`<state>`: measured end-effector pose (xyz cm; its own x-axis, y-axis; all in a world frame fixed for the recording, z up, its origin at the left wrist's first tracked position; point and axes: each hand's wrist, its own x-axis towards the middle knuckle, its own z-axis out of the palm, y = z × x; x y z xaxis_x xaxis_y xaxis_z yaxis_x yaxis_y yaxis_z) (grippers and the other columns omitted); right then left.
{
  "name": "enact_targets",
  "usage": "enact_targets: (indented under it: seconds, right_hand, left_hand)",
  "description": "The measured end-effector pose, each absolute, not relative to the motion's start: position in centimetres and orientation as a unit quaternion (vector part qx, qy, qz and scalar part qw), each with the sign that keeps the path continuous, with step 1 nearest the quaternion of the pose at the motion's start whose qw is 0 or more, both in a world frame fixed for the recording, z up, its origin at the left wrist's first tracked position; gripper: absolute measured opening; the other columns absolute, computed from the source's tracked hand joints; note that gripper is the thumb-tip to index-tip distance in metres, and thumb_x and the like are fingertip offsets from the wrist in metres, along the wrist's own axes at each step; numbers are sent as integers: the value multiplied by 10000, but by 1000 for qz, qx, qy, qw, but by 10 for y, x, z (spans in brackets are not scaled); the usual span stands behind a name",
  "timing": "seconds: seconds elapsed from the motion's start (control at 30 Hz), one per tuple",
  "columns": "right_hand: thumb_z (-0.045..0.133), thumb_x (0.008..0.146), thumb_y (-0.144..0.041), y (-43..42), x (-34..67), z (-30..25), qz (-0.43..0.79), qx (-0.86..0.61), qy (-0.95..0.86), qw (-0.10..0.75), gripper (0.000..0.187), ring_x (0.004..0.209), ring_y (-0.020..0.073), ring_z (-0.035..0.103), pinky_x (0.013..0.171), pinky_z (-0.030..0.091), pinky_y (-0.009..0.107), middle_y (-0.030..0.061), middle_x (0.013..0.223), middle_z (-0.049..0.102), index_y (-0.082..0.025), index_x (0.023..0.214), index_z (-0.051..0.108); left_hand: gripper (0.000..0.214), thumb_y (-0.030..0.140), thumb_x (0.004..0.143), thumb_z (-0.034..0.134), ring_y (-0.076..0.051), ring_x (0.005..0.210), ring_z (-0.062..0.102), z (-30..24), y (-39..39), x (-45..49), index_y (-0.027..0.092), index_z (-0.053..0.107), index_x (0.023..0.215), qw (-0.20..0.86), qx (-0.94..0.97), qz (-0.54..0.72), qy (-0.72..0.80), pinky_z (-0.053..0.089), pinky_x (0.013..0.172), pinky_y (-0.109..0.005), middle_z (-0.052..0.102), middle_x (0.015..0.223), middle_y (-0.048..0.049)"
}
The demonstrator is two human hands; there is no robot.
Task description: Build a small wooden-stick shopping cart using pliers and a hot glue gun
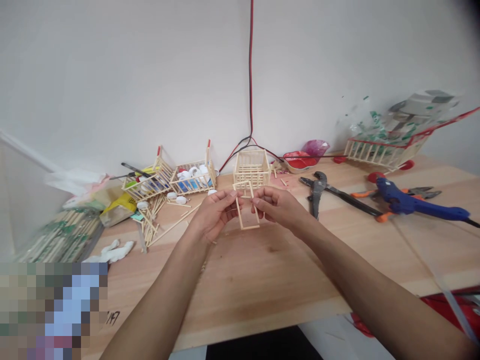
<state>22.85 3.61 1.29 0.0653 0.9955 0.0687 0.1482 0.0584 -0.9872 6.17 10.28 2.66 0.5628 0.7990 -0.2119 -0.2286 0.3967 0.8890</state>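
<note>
Both of my hands meet over the middle of the wooden table [262, 280]. Between them is a small rectangular frame of thin wooden sticks [247, 212], held upright above the tabletop. My left hand [215, 212] pinches its left upper side with curled fingers. My right hand [277, 205] grips its right upper side, fingers closed round the stick. Just behind the frame stands a finished open box of the same sticks [252, 168].
Two stick baskets with white caps [176, 177] and loose sticks [157, 225] lie at the back left. Pliers [318, 192] and a blue glue gun [412, 202] rest to the right. A stick cart with plastic bags [386, 150] is at far right. A red-black cable [251, 75] hangs down the wall.
</note>
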Motion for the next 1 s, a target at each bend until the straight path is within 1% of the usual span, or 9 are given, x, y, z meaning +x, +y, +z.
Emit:
enact_targets:
  seconds: [0.33, 0.57, 1.0]
  right_hand:
    - [583, 812, -353, 35, 227, 15, 430, -541, -531, 490, 190, 538, 79, 520, 444, 326, 192, 3, 690, 619, -183, 783, 505]
    - [597, 791, -368, 35, 226, 17, 436, -545, -521, 491, 209, 524, 79, 513, 437, 313, 195, -1, 668, 608, -181, 775, 504]
    - [597, 775, -395, 36, 226, 17, 427, -548, -527, 490, 227, 518, 84, 512, 431, 318, 202, 11, 683, 619, -185, 769, 510]
  left_hand:
    - [280, 271, 645, 802, -97, 607, 595, 24, 105, 61, 89, 688, 825, 765, 440, 335, 329, 468, 617, -222, 656, 687, -24]
    - [266, 267, 634, 812, -87, 590, 582, 27, 103, 62, 91, 684, 786, 769, 431, 335, 332, 453, 599, -211, 654, 666, -21]
    - [246, 248, 641, 808, -85, 590, 582, 28, 102, 61, 97, 684, 790, 772, 429, 333, 329, 457, 612, -215, 649, 674, -18]
